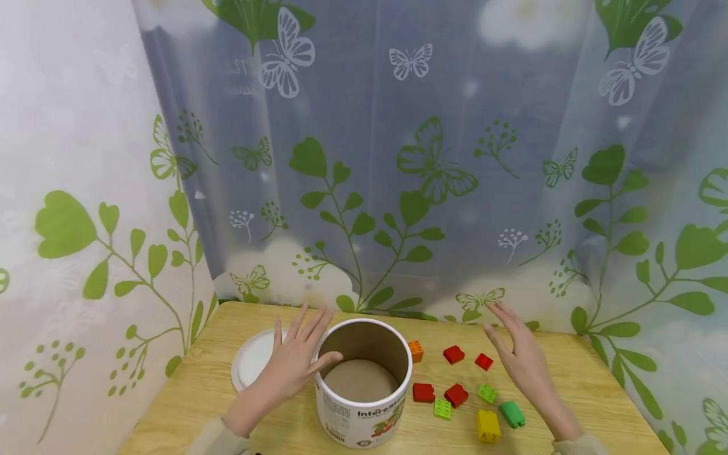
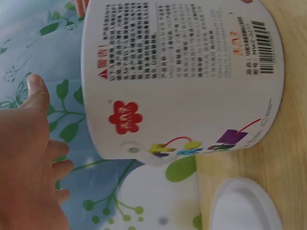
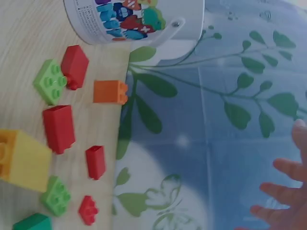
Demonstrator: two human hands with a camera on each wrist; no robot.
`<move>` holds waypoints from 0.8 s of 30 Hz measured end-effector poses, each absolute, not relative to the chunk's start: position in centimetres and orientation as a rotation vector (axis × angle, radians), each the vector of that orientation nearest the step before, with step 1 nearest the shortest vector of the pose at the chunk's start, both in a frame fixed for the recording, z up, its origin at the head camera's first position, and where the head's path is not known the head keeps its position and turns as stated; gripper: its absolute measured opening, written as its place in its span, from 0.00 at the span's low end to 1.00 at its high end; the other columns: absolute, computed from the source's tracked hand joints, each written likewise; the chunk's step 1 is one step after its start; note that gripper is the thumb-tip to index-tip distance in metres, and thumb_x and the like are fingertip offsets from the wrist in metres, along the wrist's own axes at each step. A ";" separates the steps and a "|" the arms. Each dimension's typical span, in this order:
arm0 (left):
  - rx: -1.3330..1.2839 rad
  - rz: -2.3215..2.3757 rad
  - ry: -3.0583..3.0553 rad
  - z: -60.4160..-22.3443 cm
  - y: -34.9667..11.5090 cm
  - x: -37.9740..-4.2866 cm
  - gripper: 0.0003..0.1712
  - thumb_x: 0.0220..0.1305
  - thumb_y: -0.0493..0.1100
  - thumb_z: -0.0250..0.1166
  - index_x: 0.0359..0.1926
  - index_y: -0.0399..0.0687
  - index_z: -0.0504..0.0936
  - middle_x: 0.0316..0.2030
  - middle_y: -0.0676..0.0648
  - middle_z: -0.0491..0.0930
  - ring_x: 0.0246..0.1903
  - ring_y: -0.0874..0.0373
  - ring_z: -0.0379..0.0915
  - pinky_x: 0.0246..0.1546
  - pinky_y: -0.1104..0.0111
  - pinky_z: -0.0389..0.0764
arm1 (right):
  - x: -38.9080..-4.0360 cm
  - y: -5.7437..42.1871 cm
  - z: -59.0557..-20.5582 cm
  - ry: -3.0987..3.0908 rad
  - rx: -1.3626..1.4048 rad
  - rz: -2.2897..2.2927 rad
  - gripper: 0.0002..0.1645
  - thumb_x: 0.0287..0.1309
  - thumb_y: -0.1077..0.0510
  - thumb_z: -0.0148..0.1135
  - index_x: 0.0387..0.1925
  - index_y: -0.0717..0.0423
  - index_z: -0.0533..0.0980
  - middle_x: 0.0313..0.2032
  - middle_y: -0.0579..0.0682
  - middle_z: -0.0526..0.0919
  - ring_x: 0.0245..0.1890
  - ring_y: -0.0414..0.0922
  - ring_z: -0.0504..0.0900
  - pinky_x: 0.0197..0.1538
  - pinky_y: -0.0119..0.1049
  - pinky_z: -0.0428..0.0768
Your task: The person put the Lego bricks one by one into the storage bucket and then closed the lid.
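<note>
Leaf-print curtains back a wooden tabletop [image 1: 569, 354] where the spread left hand [image 1: 296, 363] touches the open tub [image 1: 364, 385] at its 9 o'clock; bring the spread, empty right hand [image 1: 520, 357] onto the bricks [image 1: 455, 395] at its 3 o'clock, taking one at a time

Both bare hands [image 1: 292, 366] [image 1: 523, 360] emerge from what look like beige-green sleeves [image 1: 213, 439].

Wooden table [image 1: 216, 379] with open cardboard tub [image 1: 364, 404], white lid [image 1: 253, 360], scattered toy bricks [image 1: 455, 395].
</note>
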State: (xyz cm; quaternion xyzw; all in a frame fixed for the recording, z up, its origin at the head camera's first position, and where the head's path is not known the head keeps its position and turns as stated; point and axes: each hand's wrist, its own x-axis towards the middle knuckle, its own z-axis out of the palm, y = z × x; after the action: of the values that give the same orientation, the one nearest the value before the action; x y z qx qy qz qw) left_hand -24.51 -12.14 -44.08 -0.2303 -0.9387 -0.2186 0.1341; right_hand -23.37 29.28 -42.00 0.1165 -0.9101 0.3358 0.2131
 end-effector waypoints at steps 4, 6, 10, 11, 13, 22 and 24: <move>-0.686 -0.630 -2.746 -44.7 -11.8 -24.2 0.46 0.70 0.66 0.57 0.79 0.47 0.58 0.77 0.44 0.57 0.78 0.39 0.40 0.67 0.27 0.33 | -23.2 30.9 -42.9 -2.428 0.300 1.006 0.28 0.77 0.53 0.53 0.72 0.56 0.68 0.71 0.61 0.68 0.71 0.57 0.65 0.65 0.63 0.68; -0.692 -0.631 -2.747 -44.9 -11.7 -24.1 0.46 0.69 0.65 0.59 0.78 0.46 0.60 0.76 0.43 0.59 0.78 0.39 0.42 0.67 0.27 0.34 | -23.1 31.7 -43.4 -2.396 0.269 1.012 0.26 0.77 0.55 0.53 0.71 0.55 0.70 0.69 0.60 0.71 0.67 0.41 0.70 0.65 0.45 0.74; -0.677 -0.621 -2.788 -45.4 -11.7 -24.0 0.46 0.69 0.65 0.59 0.77 0.44 0.62 0.76 0.44 0.60 0.78 0.40 0.43 0.68 0.28 0.35 | -22.9 33.5 -44.5 -2.347 0.183 1.041 0.24 0.76 0.55 0.55 0.69 0.55 0.73 0.63 0.54 0.78 0.55 0.18 0.69 0.53 0.14 0.69; -0.672 -0.615 -2.801 -45.5 -11.7 -24.0 0.46 0.69 0.65 0.59 0.77 0.45 0.62 0.76 0.45 0.60 0.78 0.41 0.43 0.68 0.28 0.36 | -22.9 34.0 -44.8 -2.337 0.161 1.067 0.24 0.76 0.55 0.55 0.68 0.55 0.74 0.62 0.50 0.79 0.53 0.17 0.69 0.52 0.12 0.68; -0.662 -0.597 -2.829 -45.7 -11.7 -24.0 0.46 0.69 0.66 0.58 0.78 0.45 0.62 0.77 0.46 0.59 0.78 0.42 0.42 0.69 0.28 0.36 | -22.8 35.1 -45.3 -2.323 0.115 1.127 0.24 0.76 0.54 0.55 0.67 0.56 0.74 0.60 0.41 0.79 0.52 0.17 0.70 0.50 0.11 0.69; -0.660 -0.590 -2.823 -46.3 -11.6 -24.1 0.45 0.70 0.65 0.58 0.77 0.44 0.62 0.77 0.47 0.58 0.78 0.43 0.43 0.69 0.29 0.37 | -22.5 39.0 -48.5 -2.270 -0.034 1.369 0.27 0.73 0.56 0.59 0.67 0.66 0.72 0.52 0.18 0.76 0.49 0.18 0.76 0.47 0.13 0.73; -0.657 -0.600 -2.818 -46.4 -11.5 -24.1 0.45 0.71 0.65 0.57 0.77 0.44 0.62 0.77 0.47 0.58 0.78 0.43 0.44 0.69 0.29 0.38 | -22.3 39.6 -49.4 -2.292 -0.050 1.412 0.29 0.73 0.55 0.60 0.68 0.65 0.71 0.51 0.16 0.75 0.48 0.17 0.76 0.46 0.13 0.74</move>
State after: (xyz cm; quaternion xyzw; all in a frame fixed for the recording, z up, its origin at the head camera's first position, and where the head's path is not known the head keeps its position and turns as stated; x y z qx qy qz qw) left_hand -24.07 -11.54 -46.36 -0.2213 -0.9495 -0.2021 0.0932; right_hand -22.32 39.64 -49.37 -0.0183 -0.8299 0.5113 0.2226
